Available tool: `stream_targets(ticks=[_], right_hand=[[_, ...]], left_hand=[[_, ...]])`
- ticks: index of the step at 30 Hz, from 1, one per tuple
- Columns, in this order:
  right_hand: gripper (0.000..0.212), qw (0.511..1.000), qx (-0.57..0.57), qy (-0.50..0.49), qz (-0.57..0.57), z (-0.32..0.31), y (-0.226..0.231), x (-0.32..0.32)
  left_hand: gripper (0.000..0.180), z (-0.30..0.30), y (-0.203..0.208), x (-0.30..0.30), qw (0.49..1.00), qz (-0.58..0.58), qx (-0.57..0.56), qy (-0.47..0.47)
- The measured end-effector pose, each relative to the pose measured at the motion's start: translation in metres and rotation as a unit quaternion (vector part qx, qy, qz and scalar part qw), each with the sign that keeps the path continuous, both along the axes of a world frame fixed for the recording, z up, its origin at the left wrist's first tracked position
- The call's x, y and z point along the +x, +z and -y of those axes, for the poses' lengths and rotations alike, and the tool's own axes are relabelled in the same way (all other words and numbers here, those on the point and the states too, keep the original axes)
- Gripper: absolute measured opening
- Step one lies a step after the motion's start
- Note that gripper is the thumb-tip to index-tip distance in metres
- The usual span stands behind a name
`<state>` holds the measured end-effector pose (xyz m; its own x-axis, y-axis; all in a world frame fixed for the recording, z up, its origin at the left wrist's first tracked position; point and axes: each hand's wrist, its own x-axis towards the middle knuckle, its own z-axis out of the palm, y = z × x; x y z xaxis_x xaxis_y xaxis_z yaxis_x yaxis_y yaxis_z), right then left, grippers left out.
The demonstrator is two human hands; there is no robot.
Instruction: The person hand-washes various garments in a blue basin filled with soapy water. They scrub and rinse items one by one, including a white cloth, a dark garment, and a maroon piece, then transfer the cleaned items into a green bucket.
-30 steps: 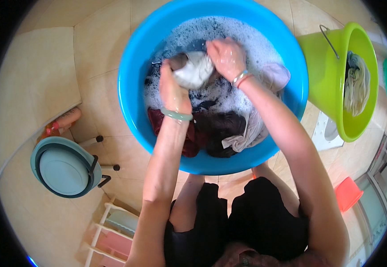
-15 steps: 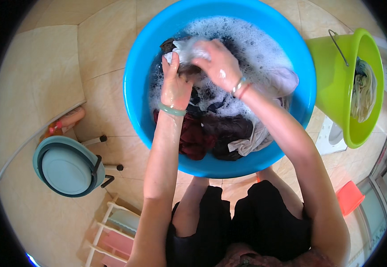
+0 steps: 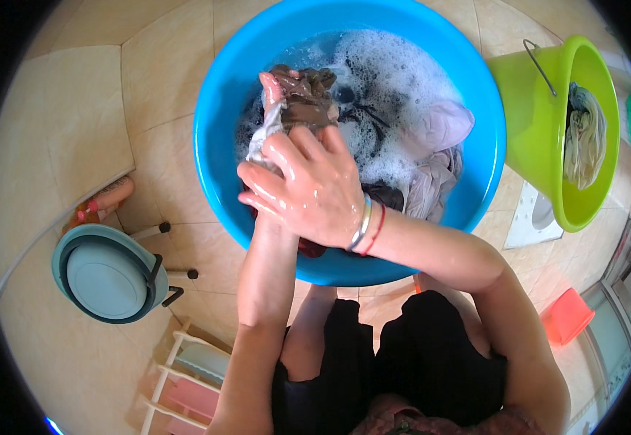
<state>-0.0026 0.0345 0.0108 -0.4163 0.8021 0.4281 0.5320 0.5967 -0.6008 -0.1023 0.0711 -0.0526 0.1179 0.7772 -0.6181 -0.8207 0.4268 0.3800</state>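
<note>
Over the large blue basin (image 3: 210, 174) of sudsy water, a wet brown garment (image 3: 302, 98) with a white part is bunched in my left hand (image 3: 271, 88). That thumb sticks up beside the cloth; most of the fingers are hidden behind it. My right hand (image 3: 315, 185) lies across my left wrist, its fingers bent over the white part of the cloth. Around them, a pale lilac cloth (image 3: 442, 127) bulges out of the foam. Below it are a light grey cloth (image 3: 431, 185) and a dark one (image 3: 384, 196), partly under my right wrist.
On the right stands a lime-green bucket (image 3: 526, 109) with cloth (image 3: 584, 141) inside. A grey-blue folding basin (image 3: 105, 279) is at the left, above a white rack (image 3: 185, 370). A coral plastic container (image 3: 568, 317) is at the lower right, near a white floor fixture (image 3: 531, 217).
My right hand has come down and left, from the cloth's top to over my left wrist. The brown garment now spreads upward over my left hand.
</note>
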Motion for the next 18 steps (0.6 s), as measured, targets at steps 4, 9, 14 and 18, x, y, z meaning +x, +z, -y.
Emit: stream_targets(ticks=[4, 9, 14, 18], right_hand=[[0.022, 0.997, 0.066, -0.027, -0.038, -0.017, -0.008, -0.002], [0.018, 0.992, 0.026, -0.033, -0.121, -0.033, -0.025, 0.008], [0.01, 0.981, -0.123, -0.081, -0.13, -0.061, -0.07, 0.038], [0.02, 0.97, -0.192, -0.145, 0.037, -0.079, -0.127, 0.07]], left_hand=[[0.035, 0.009, 0.034, 0.027, 0.991, -0.114, 0.006, 0.074], [0.033, 0.023, 0.022, 0.044, 0.978, -0.098, 0.066, 0.175], [0.038, 0.027, -0.005, 0.035, 0.981, -0.127, -0.048, 0.138], [0.042, 0.012, 0.004, 0.039, 0.955, -0.282, -0.053, 0.072]])
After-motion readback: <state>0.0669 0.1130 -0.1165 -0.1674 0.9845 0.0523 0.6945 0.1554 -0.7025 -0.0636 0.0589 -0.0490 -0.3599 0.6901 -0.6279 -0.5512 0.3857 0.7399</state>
